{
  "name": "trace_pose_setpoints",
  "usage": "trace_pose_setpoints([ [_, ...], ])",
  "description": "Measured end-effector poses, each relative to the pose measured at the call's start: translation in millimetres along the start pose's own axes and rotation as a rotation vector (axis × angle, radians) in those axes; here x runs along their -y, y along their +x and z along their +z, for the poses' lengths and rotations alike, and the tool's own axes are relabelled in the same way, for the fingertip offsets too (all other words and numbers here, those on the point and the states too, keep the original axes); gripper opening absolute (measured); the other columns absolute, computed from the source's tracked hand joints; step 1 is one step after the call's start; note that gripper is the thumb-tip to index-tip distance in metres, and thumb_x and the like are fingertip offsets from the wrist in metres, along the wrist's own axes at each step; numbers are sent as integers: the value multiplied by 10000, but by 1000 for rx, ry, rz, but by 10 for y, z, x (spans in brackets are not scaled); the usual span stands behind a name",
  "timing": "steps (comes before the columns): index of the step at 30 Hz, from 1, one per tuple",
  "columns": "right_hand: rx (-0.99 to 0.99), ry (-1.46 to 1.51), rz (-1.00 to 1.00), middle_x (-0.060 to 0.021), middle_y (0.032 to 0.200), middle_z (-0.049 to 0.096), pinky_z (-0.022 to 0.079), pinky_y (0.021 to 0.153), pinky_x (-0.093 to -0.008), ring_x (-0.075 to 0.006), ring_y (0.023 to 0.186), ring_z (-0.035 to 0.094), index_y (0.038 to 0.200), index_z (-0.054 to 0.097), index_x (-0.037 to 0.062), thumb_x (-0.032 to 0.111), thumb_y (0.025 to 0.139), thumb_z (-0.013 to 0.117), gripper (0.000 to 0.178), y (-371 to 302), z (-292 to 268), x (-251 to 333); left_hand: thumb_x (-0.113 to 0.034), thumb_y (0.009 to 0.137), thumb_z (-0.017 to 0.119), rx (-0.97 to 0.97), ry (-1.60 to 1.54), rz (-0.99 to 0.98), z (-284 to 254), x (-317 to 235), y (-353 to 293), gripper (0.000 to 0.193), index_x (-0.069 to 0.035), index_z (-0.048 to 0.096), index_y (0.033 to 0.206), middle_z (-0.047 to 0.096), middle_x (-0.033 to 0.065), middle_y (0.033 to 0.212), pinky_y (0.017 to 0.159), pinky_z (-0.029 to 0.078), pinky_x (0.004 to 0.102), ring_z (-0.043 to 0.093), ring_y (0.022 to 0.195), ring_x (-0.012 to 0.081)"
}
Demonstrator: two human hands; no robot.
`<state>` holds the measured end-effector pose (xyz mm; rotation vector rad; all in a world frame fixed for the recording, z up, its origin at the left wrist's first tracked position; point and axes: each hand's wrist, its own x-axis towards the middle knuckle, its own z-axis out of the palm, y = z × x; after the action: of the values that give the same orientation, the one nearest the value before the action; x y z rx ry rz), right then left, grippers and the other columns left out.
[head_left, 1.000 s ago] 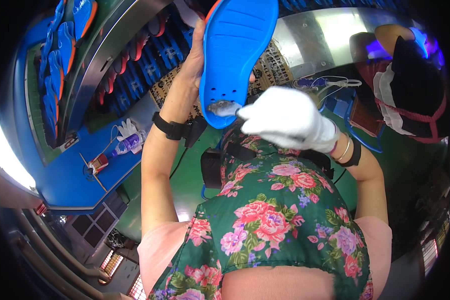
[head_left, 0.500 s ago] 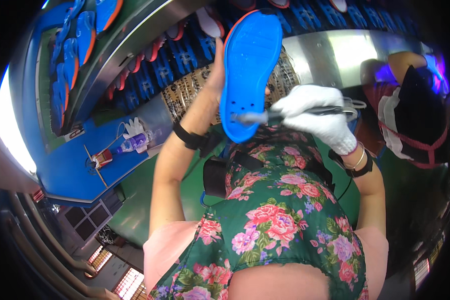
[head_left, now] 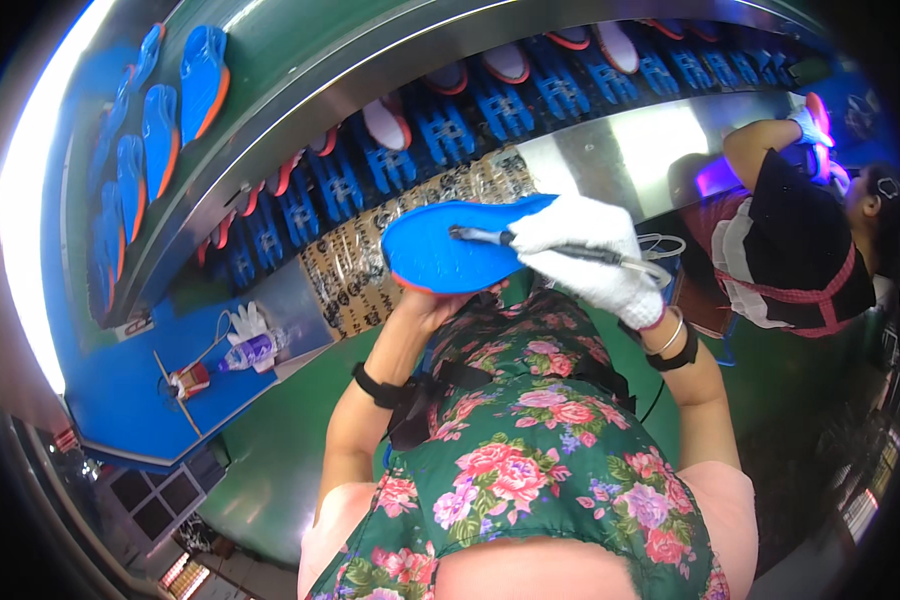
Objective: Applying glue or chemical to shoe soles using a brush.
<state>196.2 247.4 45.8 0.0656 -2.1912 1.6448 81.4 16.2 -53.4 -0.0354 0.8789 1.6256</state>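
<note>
Held nearly level in front of me is a blue shoe sole [head_left: 438, 256] with an orange edge; its inner face is toward me and looks wet. My left hand [head_left: 432, 308], bare, grips it from below at the near edge, most fingers hidden underneath. In a white knit glove, my right hand [head_left: 588, 255] is closed round a slim brush [head_left: 482, 236] with a dark handle and a thin hose at its back end. The brush tip touches or nearly touches the sole's face. The glove covers the sole's right end.
Beyond my hands, a conveyor rack [head_left: 440, 130] carries several soles and shoe uppers. Brown cardboard under clear tape [head_left: 355, 285] covers the near ledge. Soles lie on the upper shelf [head_left: 270, 60] at left. A blue table [head_left: 120, 390] holds a bottle [head_left: 252, 350] and glove. At right, a co-worker [head_left: 800, 240] works.
The sole has turned from upright to sideways and come lower, with my left hand now beneath it. The brush has moved from the heel end to the middle of the sole.
</note>
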Motion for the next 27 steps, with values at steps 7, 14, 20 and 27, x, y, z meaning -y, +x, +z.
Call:
trace_pose_setpoints([
  [7, -117, -127, -136, -117, 967, 776, 570, 773, -336, -225, 851, 741, 924, 781, 47, 37, 782, 806, 145, -42, 35, 132, -698, 889, 547, 302, -650, 187, 457, -94, -17, 959, -18, 346, 1536, 456, 295, 1482, 1012, 519, 604, 551, 1249, 511],
  [14, -211, -225, -180, -137, 979, 775, 567, 763, -358, -260, 836, 735, 905, 781, 38, 23, 755, 805, 152, 68, 6, 237, -673, 783, 662, 336, -810, 256, 577, 95, 172, 1031, -65, 340, 1551, 507, 224, 1468, 1083, 475, 576, 564, 1285, 413],
  [20, -202, -319, -377, -127, 1047, 766, 568, 784, -352, -266, 903, 718, 1063, 783, 59, 39, 782, 767, 282, 384, -85, 321, -767, 802, 639, -69, -309, 256, 796, 59, 147, 1048, -139, 309, 1573, 460, 183, 1516, 1099, 442, 617, 492, 1361, 402],
  [27, -139, -507, -484, -142, 1102, 745, 583, 810, -383, -299, 948, 702, 1146, 753, 63, 84, 757, 751, 390, 444, 25, 314, -706, 821, 670, -21, -250, 231, 693, 125, 107, 1011, -141, 311, 1579, 431, 180, 1552, 1171, 367, 587, 461, 1398, 389],
])
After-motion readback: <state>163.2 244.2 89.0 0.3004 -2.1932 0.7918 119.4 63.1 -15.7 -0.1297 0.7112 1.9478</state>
